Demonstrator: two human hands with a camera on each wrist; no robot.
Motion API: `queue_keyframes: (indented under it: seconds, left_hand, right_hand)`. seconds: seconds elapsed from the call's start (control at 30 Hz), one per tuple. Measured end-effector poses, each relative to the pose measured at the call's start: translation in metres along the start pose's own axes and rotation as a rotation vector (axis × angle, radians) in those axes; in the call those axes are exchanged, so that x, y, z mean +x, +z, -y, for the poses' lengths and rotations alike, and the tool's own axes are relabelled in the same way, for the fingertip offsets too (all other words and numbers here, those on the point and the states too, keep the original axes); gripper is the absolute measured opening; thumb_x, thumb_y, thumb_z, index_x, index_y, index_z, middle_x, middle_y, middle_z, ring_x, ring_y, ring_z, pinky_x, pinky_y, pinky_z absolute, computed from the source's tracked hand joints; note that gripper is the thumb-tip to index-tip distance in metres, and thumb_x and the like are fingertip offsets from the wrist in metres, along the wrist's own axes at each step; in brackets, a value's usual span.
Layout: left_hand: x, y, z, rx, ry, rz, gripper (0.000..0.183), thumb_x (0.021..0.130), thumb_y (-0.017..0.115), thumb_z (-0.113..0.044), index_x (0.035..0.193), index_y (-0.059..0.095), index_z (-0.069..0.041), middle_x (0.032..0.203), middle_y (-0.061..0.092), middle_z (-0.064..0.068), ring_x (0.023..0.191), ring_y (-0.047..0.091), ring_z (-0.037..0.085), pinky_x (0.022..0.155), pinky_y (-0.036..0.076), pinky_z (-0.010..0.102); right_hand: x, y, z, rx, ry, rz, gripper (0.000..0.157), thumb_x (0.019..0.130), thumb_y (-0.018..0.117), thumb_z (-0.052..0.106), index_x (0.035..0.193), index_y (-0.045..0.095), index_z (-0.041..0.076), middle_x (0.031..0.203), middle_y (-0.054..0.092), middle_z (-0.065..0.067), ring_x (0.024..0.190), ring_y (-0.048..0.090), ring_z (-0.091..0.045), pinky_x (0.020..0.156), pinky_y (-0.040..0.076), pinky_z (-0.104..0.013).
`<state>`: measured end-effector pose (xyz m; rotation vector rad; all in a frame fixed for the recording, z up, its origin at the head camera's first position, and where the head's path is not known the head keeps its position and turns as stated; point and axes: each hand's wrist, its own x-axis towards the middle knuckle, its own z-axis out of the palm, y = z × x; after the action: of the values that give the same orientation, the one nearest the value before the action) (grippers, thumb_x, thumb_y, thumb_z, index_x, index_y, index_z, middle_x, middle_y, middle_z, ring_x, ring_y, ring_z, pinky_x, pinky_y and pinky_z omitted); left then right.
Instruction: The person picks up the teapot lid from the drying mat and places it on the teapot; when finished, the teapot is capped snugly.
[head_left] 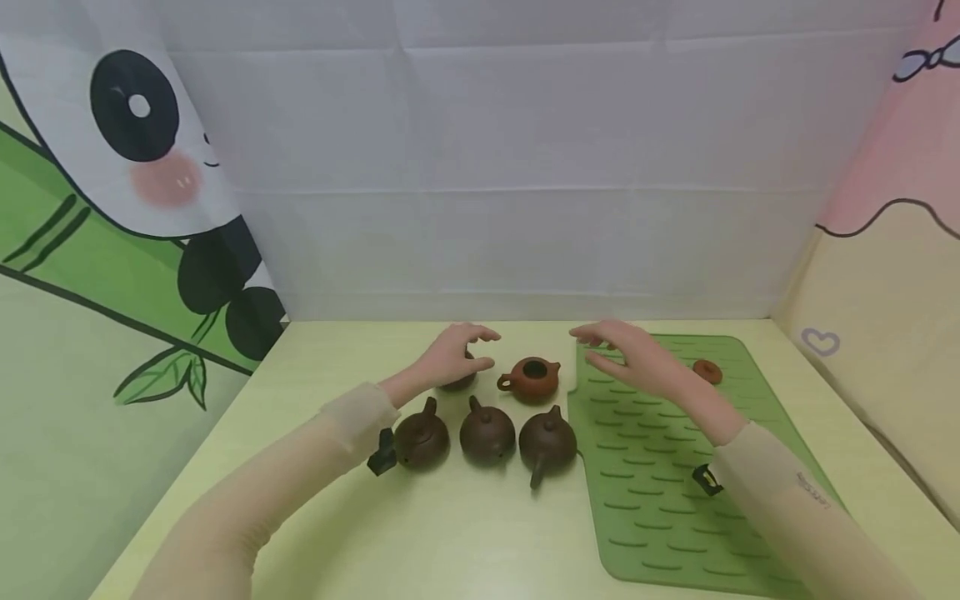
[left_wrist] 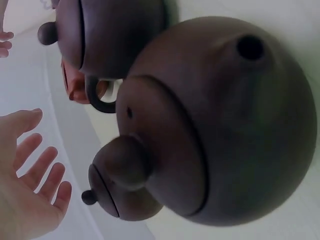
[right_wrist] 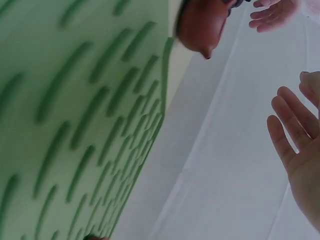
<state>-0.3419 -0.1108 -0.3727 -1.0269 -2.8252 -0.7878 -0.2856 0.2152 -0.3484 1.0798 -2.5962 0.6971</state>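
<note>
My left hand (head_left: pixel 452 354) hovers with relaxed, spread fingers by a dark brown teapot (head_left: pixel 459 382), which it partly hides. To the right, over the green mat (head_left: pixel 622 467), my right hand (head_left: pixel 630 354) is held with fingers extended and nothing in them. Between both hands sits a red-brown teapot (head_left: pixel 533 381) without a lid, its dark opening facing up. A small red-brown lid (head_left: pixel 707 372) lies on the mat, beyond the right wrist. In the left wrist view a lidded dark teapot (left_wrist: pixel 240 130) looms close, apart from the left hand (left_wrist: pixel 32 175).
Three lidded dark teapots stand in a front row: left (head_left: pixel 422 440), middle (head_left: pixel 488 435) and right (head_left: pixel 548 442), the last beside the mat's edge. A pale cloth wall (head_left: pixel 495 167) closes off the table's (head_left: pixel 450 533) back. Printed cloths hang at both sides.
</note>
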Motion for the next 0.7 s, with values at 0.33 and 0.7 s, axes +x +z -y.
queue_keyframes:
  seconds: [0.33,0.7]
  left_hand:
    - [0.001,0.02,-0.011,0.031,-0.001,0.1,0.042,0.094,0.068,-0.02,0.134,0.059,-0.009,0.133,0.061,0.014,0.11,0.066,0.027,0.091,0.055,0.041]
    - [0.005,0.026,-0.008,0.038,-0.027,0.17,0.031,0.095,0.067,-0.015,0.126,0.064,-0.013,0.105,0.074,0.007,0.087,0.073,0.019,0.075,0.058,0.027]
  right_hand:
    - [-0.042,0.0,-0.023,-0.087,0.004,-0.069,0.043,0.093,0.066,0.006,0.135,0.057,0.007,0.115,0.07,-0.006,0.099,0.066,-0.02,0.082,0.057,-0.041]
    - [-0.067,-0.003,-0.04,-0.145,0.015,-0.103,0.048,0.089,0.069,0.0,0.135,0.057,0.006,0.114,0.071,-0.007,0.096,0.067,-0.023,0.079,0.058,-0.042]
